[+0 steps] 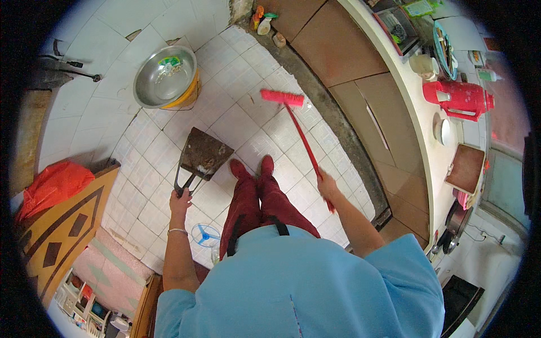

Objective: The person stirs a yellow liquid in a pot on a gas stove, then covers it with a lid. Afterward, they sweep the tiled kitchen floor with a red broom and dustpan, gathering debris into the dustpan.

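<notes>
My left hand (pixel 180 203) grips the handle of a dark, dirty dustpan (pixel 205 153), which has some debris and a small whitish bit on it. Around the red stick of a broom (pixel 303 136) my right hand (pixel 329 186) is closed. The broom's pink bristle head (pixel 282 97) is over the white floor tiles, ahead and to the right of my feet; whether it touches them I cannot tell. Dustpan and broom are apart, on either side of my red shoes (pixel 253 168).
A steel basin (pixel 167 78) sits on a yellow bucket (pixel 184 99) by the tiled wall. Brown cabinets (pixel 338 46) and a raised sill line the right. Spray bottles (pixel 265 25) stand at the far corner. A blue three-spoked ring (pixel 206 235) lies near my left forearm.
</notes>
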{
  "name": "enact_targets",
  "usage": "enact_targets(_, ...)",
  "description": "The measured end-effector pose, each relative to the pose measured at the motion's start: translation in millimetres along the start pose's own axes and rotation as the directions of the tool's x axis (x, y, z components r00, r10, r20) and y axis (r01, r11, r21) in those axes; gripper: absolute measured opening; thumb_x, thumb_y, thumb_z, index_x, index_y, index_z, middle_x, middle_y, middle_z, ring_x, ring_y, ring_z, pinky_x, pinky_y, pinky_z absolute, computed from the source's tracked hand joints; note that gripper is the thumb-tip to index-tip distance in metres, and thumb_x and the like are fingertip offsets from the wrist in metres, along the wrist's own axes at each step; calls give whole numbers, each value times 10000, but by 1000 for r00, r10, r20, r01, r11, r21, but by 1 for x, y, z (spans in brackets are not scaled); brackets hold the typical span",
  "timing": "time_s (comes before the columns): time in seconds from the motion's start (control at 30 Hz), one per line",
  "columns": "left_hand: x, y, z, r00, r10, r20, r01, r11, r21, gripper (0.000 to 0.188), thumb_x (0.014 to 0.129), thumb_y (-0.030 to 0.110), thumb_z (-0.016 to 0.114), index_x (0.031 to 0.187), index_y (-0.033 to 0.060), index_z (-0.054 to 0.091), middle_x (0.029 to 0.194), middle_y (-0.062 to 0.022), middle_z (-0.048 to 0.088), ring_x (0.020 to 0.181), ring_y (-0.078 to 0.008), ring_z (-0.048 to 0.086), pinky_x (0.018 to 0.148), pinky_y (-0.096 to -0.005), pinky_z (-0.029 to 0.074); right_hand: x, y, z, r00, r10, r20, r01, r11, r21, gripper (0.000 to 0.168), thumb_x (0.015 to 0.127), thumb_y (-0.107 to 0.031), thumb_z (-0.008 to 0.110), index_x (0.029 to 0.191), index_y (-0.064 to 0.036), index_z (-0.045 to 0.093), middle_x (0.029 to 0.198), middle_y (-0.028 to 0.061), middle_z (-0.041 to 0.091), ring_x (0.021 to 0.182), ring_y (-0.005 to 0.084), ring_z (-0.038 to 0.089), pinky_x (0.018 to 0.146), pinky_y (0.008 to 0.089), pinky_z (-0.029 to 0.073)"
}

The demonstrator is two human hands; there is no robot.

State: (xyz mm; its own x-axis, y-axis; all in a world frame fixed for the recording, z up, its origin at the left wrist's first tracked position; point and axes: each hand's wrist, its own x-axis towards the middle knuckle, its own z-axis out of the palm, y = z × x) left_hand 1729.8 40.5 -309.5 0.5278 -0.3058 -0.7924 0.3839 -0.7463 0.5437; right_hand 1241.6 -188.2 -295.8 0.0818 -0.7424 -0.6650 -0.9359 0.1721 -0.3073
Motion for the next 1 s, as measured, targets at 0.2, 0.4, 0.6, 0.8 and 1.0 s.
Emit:
enact_targets(0.2,-11,1,1,1000,8,-18,-8,1000,11,267,829,260,651,925,66,495,845,-58,605,712,-145,616,517,-258,499,-79,-36,-85,990,50,130,-64,993,101,457,913,-173,480,1362,-202,401,595,62,533,470,153,522,424,332,471)
enact_targets(0.4,-24,-17,-1,998,22,-53,-26,998,-64,235,837,263,637,911,79,511,849,-56,632,719,-128,621,554,-260,512,90,-138,-85,921,-388,-32,387,922,-24,411,874,-171,492,1284,-166,471,984,255,600,863,401,605,769,453,486)
enact_targets(0.6,-34,-25,-6,992,27,-121,-32,999,-41,242,841,230,638,952,49,521,870,-59,618,774,-142,635,563,-264,520,214,-310,-40,962,-266,67,265,964,26,448,881,-162,438,1327,-197,424,949,227,629,651,328,637,488,406,523)
enact_targets(0.8,-50,-33,2,982,37,-185,-46,998,-41,218,827,201,651,934,51,535,852,-41,617,751,-130,627,551,-261,518,252,-291,16,893,-446,56,448,873,-191,494,883,-165,458,1365,-190,357,883,245,626,707,364,628,616,456,516)
enact_targets(1.0,-45,-41,4,975,13,-223,-30,997,-72,203,824,203,655,921,70,536,839,-26,610,752,-119,612,552,-261,516,180,-184,-12,920,-313,236,389,805,-447,626,884,-184,472,1428,-275,176,860,245,614,803,394,614,704,504,485)
